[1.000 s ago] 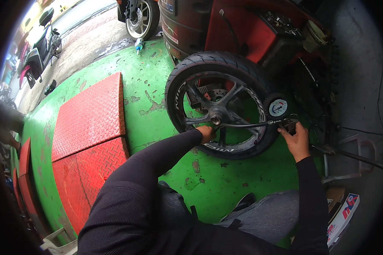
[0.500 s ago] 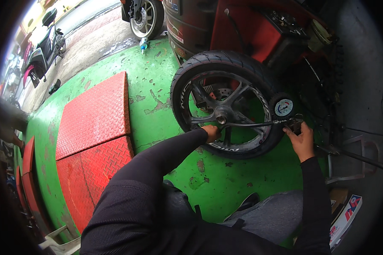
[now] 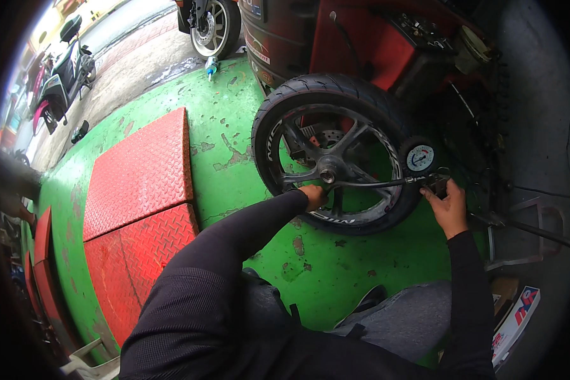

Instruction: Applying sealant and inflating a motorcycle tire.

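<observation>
A motorcycle wheel (image 3: 333, 158) with a black tyre and grey spokes stands tilted, leaning back against a red machine. My left hand (image 3: 313, 197) is closed near the hub, on the end of a black air hose (image 3: 370, 184); the hose tip is hidden by my fingers. From there the hose crosses the wheel to a tyre inflator with a round dial gauge (image 3: 420, 158). My right hand (image 3: 448, 208) is wrapped round the inflator's handle, just beside the tyre's right edge. The needle's exact reading is too small to make out.
Behind the wheel stand a dark drum (image 3: 280, 44) and the red machine (image 3: 361, 47). A red tread-plate ramp (image 3: 139, 168) lies on the green floor to the left. At the right are a metal frame (image 3: 519, 234) and a white box (image 3: 516, 326). Scooters (image 3: 66, 76) stand outside.
Both hands keep their hold on the hose and inflator. The view has shifted very slightly; nothing else has visibly moved.
</observation>
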### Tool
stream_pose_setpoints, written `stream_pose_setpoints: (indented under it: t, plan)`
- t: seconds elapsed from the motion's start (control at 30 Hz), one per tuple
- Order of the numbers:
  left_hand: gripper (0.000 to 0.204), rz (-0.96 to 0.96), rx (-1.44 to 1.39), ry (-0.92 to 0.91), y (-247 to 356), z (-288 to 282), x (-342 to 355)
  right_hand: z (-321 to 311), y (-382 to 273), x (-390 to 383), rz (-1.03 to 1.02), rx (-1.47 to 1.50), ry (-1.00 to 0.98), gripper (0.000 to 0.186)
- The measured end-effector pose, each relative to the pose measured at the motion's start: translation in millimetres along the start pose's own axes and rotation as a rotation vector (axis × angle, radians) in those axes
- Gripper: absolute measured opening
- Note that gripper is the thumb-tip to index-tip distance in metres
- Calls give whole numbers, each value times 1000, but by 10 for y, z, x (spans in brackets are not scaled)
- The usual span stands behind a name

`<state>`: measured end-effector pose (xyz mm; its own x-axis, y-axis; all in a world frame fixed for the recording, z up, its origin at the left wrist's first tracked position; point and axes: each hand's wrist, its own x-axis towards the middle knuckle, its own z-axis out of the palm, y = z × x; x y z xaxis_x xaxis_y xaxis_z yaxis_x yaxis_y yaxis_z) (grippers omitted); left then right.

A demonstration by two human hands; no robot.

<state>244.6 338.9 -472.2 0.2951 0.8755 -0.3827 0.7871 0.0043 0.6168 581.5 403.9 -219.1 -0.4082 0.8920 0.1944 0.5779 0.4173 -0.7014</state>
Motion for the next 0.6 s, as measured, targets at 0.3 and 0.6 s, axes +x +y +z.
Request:
stream_pose_setpoints:
  t: [0.3,0.6]
  plan:
    - [29,16,-11,42,19,7,-8,-21,20,-14,-26,-31,1,26]
    - [27,73,0,48,-74,77,59,-30,58,-16,-2,-54,7,24]
